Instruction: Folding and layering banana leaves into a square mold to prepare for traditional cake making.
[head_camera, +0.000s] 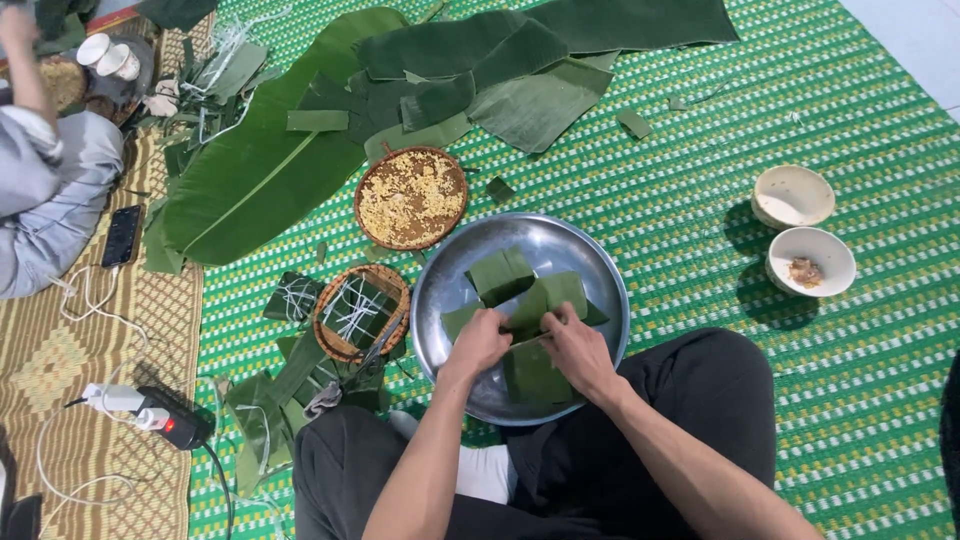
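Folding green leaf pieces (540, 300) over the metal basin (590, 250), left hand (480, 342) and right hand (578, 350) both pinch them; tight, even creases would serve best.

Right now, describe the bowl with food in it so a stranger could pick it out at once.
Start at the big metal basin in front of the person, then look right across the green mat. Two pale bowls sit close together there. Take the nearer bowl: it holds a brownish scrap, while the farther bowl looks plain inside.
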